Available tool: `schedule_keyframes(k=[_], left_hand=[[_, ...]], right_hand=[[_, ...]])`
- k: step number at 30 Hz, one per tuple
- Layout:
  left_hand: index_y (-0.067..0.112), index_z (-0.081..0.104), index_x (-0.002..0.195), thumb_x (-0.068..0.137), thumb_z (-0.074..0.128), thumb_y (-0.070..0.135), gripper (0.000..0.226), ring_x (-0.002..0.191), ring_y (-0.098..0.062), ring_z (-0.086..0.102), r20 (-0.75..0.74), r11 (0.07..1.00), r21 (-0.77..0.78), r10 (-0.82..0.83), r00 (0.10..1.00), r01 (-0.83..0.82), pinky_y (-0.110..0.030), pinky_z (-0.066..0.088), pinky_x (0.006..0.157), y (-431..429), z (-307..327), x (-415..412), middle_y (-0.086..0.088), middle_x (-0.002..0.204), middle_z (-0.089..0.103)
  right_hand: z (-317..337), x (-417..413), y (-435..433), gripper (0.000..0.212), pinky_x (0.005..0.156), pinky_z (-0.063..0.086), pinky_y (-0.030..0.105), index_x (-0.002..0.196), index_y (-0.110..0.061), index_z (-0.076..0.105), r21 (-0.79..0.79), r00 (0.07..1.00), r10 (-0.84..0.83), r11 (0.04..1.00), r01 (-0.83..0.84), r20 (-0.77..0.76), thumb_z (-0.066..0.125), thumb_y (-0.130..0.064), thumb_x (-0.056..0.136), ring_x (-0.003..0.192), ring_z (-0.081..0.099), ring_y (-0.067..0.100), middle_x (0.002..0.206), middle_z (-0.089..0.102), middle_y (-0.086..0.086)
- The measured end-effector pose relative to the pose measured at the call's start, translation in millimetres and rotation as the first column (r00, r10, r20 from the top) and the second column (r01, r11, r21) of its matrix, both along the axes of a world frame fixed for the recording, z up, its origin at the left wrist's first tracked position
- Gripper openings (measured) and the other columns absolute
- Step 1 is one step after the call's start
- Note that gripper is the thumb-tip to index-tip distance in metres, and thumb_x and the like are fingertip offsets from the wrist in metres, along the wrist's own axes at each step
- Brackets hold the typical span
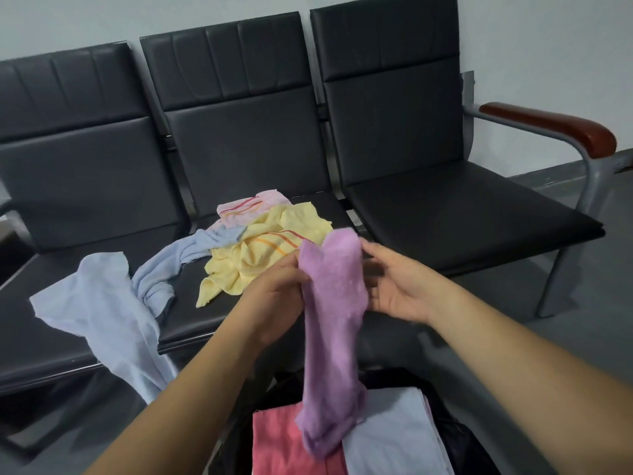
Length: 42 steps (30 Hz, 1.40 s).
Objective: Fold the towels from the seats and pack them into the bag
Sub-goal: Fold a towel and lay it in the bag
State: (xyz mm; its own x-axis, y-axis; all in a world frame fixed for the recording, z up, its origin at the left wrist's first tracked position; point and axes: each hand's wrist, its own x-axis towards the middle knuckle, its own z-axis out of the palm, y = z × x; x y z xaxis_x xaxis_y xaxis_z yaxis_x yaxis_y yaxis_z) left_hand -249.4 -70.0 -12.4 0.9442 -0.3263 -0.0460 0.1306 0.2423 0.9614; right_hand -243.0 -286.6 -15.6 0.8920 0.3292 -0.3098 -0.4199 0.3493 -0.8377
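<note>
A purple towel (334, 323) hangs long and crumpled in front of me, its lower end over the open black bag (455, 437). My left hand (274, 296) pinches its upper left edge. My right hand (394, 286) is beside the towel on the right with fingers spread and relaxed, not gripping it. Inside the bag lie a folded pink towel (277, 440) and a folded pale blue towel (394, 437). On the middle seat (191, 303) sit a crumpled yellow towel (260, 255), a pink striped towel (250, 205) and a twisted pale blue towel (171, 265).
Another pale blue towel (99, 310) drapes over the front edge of the left seat. The right seat (462, 221) is bare black padding, with a brown armrest (555, 128) on a grey metal frame. A grey wall stands behind the bench.
</note>
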Motion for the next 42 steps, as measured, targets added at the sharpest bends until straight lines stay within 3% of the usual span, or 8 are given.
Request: schedule_keyframes(k=[4, 8, 12, 18, 25, 30, 34, 42], left_hand=[[-0.013, 0.052, 0.127, 0.078, 0.047, 0.001, 0.052, 0.080, -0.018, 0.049, 0.011, 0.994, -0.042, -0.100, 0.995, 0.100, -0.033, 0.039, 0.080, 0, 0, -5, -0.006, 0.081, 0.059], [-0.004, 0.052, 0.136, 0.090, 0.055, 0.016, 0.050, 0.102, -0.023, 0.065, -0.006, 0.996, -0.070, -0.053, 0.999, 0.053, -0.039, 0.047, 0.093, 0, 6, -7, -0.008, 0.107, 0.070], [0.014, 0.078, 0.099, 0.100, 0.053, 0.042, 0.038, 0.089, -0.023, 0.065, -0.159, 0.987, -0.080, 0.128, 0.979, -0.142, -0.038, 0.050, 0.087, 3, 2, 3, -0.008, 0.098, 0.073], [0.006, 0.069, 0.124, 0.087, 0.064, 0.035, 0.047, 0.112, -0.028, 0.065, -0.319, 0.999, -0.048, -0.003, 0.948, -0.014, -0.043, 0.046, 0.103, 10, 8, 0, -0.014, 0.124, 0.070], [0.011, 0.067, 0.071, 0.093, 0.062, 0.014, 0.022, 0.077, -0.020, 0.059, -0.190, 0.993, 0.097, 0.078, 0.979, -0.060, -0.035, 0.052, 0.078, 12, 3, 2, -0.007, 0.079, 0.059], [0.001, 0.060, 0.116, 0.101, 0.057, 0.014, 0.020, 0.102, -0.025, 0.073, -0.167, 0.996, 0.044, 0.079, 0.983, -0.072, -0.043, 0.055, 0.091, 13, 11, -2, -0.016, 0.111, 0.073], [0.005, 0.059, 0.136, 0.078, 0.084, 0.027, 0.067, 0.122, -0.031, 0.065, -0.115, 0.937, 0.317, -0.116, 0.987, 0.147, -0.043, 0.051, 0.106, 12, 2, -6, -0.016, 0.129, 0.068], [0.027, 0.076, 0.117, 0.102, 0.061, 0.022, 0.022, 0.110, -0.013, 0.069, 0.096, 0.663, 0.745, -0.212, 0.973, 0.071, -0.038, 0.051, 0.105, 23, 5, -1, 0.012, 0.112, 0.076]], right_hand=[[7, 4, -1, 0.046, 0.112, 0.045, 0.048, 0.132, -0.006, 0.065, -0.005, 0.984, 0.128, 0.992, -0.129, 0.124, 0.070, -0.028, 0.092, 0.126, 0.063, 0.029, 0.134, 0.066, 0.015], [10, 4, -1, 0.025, 0.090, 0.058, 0.040, 0.116, -0.005, 0.072, -0.086, 0.968, -0.041, 0.994, 0.063, 0.246, 0.068, -0.016, 0.094, 0.103, 0.069, 0.027, 0.112, 0.075, 0.013], [18, 1, -1, 0.028, 0.099, 0.049, 0.041, 0.116, 0.004, 0.069, 0.029, 0.946, -0.098, 0.995, 0.094, 0.310, 0.065, -0.009, 0.091, 0.109, 0.066, 0.028, 0.116, 0.071, 0.017], [20, -2, -6, 0.027, 0.097, 0.055, 0.036, 0.115, 0.005, 0.066, 0.024, 0.945, -0.072, 0.997, 0.067, 0.320, 0.067, 0.000, 0.088, 0.107, 0.069, 0.028, 0.115, 0.072, 0.021], [28, -9, -6, 0.018, 0.068, 0.056, 0.025, 0.080, -0.010, 0.056, -0.031, 0.948, 0.003, 1.000, 0.007, 0.317, 0.073, -0.004, 0.079, 0.074, 0.069, 0.014, 0.077, 0.069, 0.004], [28, -9, -7, 0.019, 0.073, 0.053, 0.026, 0.076, -0.011, 0.059, -0.079, 0.953, -0.003, 0.996, 0.028, 0.303, 0.077, -0.018, 0.075, 0.073, 0.065, 0.012, 0.076, 0.067, 0.002], [29, -12, -2, 0.018, 0.089, 0.056, 0.035, 0.083, -0.007, 0.074, -0.069, 0.950, 0.071, 0.996, -0.052, 0.306, 0.067, -0.020, 0.092, 0.084, 0.069, 0.016, 0.083, 0.072, 0.006], [31, -6, -9, 0.024, 0.089, 0.057, 0.032, 0.096, 0.001, 0.076, -0.153, 0.917, -0.080, 0.977, 0.151, 0.392, 0.061, -0.017, 0.100, 0.093, 0.071, 0.019, 0.094, 0.075, 0.011]])
